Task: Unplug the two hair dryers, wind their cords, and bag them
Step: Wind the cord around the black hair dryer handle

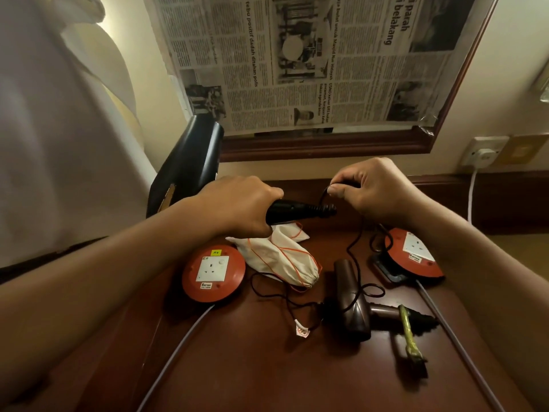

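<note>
My left hand [237, 203] grips the handle of a black hair dryer [190, 162], whose barrel points up and to the left. My right hand [374, 188] pinches that dryer's thin black cord [356, 242] in a loop near the handle's end. The cord trails down toward a black plug [386, 270] by the right red socket reel [416, 252]. A brown hair dryer [353, 304] lies on the wooden table [267, 367], its cord bundled with a green tie [407, 331]. A white drawstring bag [279, 254] with orange cord lies under my left hand.
A second red socket reel [214, 273] sits at the left, with a grey cable [178, 352] running toward me. A wall socket [484, 153] with a white plug is at the far right. A newspaper-covered mirror [297, 60] hangs behind; white fabric [59, 114] is at the left.
</note>
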A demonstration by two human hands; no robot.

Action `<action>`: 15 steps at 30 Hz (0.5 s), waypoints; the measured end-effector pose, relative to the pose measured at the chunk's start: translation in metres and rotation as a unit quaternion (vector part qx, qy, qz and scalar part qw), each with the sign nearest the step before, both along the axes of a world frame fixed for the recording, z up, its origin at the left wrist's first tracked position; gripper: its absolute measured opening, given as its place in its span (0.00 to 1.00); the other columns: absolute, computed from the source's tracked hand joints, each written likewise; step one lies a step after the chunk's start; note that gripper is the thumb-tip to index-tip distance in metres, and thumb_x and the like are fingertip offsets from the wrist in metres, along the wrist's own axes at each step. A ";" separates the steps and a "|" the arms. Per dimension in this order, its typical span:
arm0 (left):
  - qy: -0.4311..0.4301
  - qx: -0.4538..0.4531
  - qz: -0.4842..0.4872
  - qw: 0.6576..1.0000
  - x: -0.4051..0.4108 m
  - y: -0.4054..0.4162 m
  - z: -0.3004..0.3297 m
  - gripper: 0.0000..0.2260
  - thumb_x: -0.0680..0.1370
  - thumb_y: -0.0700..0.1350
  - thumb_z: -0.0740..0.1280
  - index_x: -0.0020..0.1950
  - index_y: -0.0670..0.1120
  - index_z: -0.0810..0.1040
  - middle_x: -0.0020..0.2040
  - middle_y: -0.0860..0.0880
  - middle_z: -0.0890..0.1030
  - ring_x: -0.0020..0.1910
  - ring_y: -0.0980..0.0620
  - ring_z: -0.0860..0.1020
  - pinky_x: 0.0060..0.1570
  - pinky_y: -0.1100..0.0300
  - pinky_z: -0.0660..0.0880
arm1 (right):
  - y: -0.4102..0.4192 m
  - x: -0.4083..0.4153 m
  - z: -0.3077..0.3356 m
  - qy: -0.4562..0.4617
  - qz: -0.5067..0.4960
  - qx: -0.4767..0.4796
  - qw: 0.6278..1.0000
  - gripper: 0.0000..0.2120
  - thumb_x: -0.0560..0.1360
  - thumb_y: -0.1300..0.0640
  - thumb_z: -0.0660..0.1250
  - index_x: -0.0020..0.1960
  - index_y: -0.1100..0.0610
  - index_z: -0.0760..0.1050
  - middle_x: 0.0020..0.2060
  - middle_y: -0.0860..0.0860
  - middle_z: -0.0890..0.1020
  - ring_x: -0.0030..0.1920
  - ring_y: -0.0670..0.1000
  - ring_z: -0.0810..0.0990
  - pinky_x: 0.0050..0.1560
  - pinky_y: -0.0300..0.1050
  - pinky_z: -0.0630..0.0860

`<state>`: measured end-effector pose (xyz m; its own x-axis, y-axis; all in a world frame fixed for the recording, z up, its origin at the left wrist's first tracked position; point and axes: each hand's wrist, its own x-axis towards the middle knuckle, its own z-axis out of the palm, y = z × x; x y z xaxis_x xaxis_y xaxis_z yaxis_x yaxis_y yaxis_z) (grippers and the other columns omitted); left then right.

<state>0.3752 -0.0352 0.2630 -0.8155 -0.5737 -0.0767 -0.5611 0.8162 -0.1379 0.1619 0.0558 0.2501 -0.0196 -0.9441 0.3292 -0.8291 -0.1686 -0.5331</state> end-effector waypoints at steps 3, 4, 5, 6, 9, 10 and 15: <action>0.014 0.000 0.020 1.000 -0.002 -0.002 -0.005 0.14 0.72 0.53 0.69 0.56 0.55 0.72 0.41 0.55 0.72 0.41 0.53 0.74 0.36 0.58 0.70 | 0.006 0.005 0.002 0.034 -0.012 -0.016 0.999 0.07 0.76 0.56 0.67 0.47 0.57 0.82 0.36 0.50 0.82 0.37 0.46 0.79 0.36 0.38 0.73; 0.020 -0.002 0.025 0.999 -0.003 -0.002 -0.007 0.14 0.72 0.53 0.69 0.55 0.55 0.72 0.41 0.55 0.72 0.41 0.53 0.74 0.36 0.58 0.69 | 0.007 0.007 0.000 0.039 -0.020 -0.018 0.999 0.07 0.76 0.56 0.66 0.47 0.57 0.82 0.35 0.50 0.81 0.36 0.47 0.78 0.35 0.40 0.74; 0.024 -0.002 0.031 0.999 -0.004 -0.003 -0.009 0.14 0.72 0.53 0.69 0.55 0.55 0.72 0.41 0.54 0.72 0.41 0.52 0.74 0.36 0.58 0.70 | 0.008 0.010 -0.003 0.042 -0.030 -0.019 0.998 0.08 0.77 0.55 0.66 0.47 0.57 0.82 0.33 0.49 0.80 0.34 0.48 0.78 0.33 0.41 0.73; 0.026 -0.002 0.037 0.999 -0.005 -0.003 -0.011 0.14 0.72 0.53 0.69 0.56 0.54 0.73 0.42 0.54 0.73 0.41 0.52 0.75 0.36 0.57 0.71 | 0.009 0.012 -0.007 0.041 -0.043 -0.018 0.998 0.08 0.77 0.55 0.66 0.46 0.56 0.82 0.31 0.48 0.78 0.32 0.47 0.76 0.31 0.41 0.72; 0.031 -0.005 0.058 0.998 -0.008 -0.004 -0.017 0.15 0.72 0.54 0.69 0.57 0.54 0.73 0.43 0.53 0.74 0.42 0.51 0.75 0.39 0.55 0.75 | 0.013 0.021 -0.018 -0.005 -0.073 -0.010 0.997 0.08 0.78 0.55 0.64 0.46 0.56 0.80 0.28 0.47 0.75 0.27 0.46 0.72 0.26 0.38 0.66; 0.033 -0.009 0.066 0.997 -0.008 -0.004 -0.018 0.15 0.72 0.54 0.69 0.57 0.53 0.73 0.43 0.52 0.74 0.43 0.50 0.75 0.40 0.54 0.75 | 0.015 0.024 -0.022 -0.026 -0.075 -0.007 0.997 0.09 0.78 0.55 0.63 0.45 0.56 0.79 0.27 0.47 0.75 0.26 0.45 0.70 0.25 0.36 0.65; 0.034 -0.026 0.086 0.995 -0.011 -0.004 -0.025 0.13 0.73 0.53 0.68 0.54 0.53 0.72 0.41 0.52 0.73 0.42 0.50 0.74 0.39 0.54 0.74 | 0.021 0.042 -0.051 -0.227 -0.093 0.033 0.969 0.13 0.81 0.56 0.56 0.47 0.57 0.78 0.26 0.45 0.71 0.24 0.42 0.66 0.26 0.37 0.63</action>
<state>0.3642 -0.0394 0.2375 -0.7065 -0.7076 0.0092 -0.7020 0.6992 -0.1351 0.2043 0.0768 0.1993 -0.3201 -0.9289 0.1861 -0.5192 0.0077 -0.8546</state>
